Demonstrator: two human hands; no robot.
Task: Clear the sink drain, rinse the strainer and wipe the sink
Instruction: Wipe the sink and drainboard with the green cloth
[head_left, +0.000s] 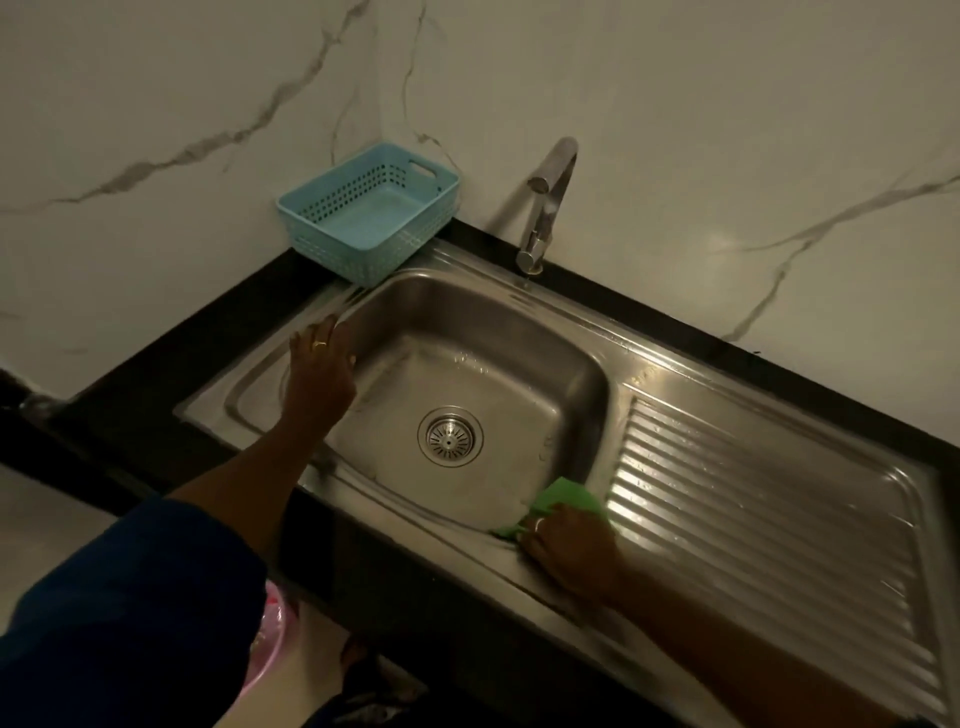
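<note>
The steel sink (545, 332) has a wet basin with the round metal strainer (450, 436) seated in the drain at its bottom. My right hand (569, 551) presses a green cloth (563, 501) against the sink's near right rim, between the basin and the ribbed draining board (753, 514). On the basin's left rim rests my left hand (322, 369), fingers spread, holding nothing. It wears a ring.
A light-blue perforated basket (371, 213), empty, stands on the sink's far left corner against the marble wall. The chrome tap (545, 208) rises behind the basin. Black countertop (171, 332) frames the sink. A pink object (272, 639) lies below the counter's front edge.
</note>
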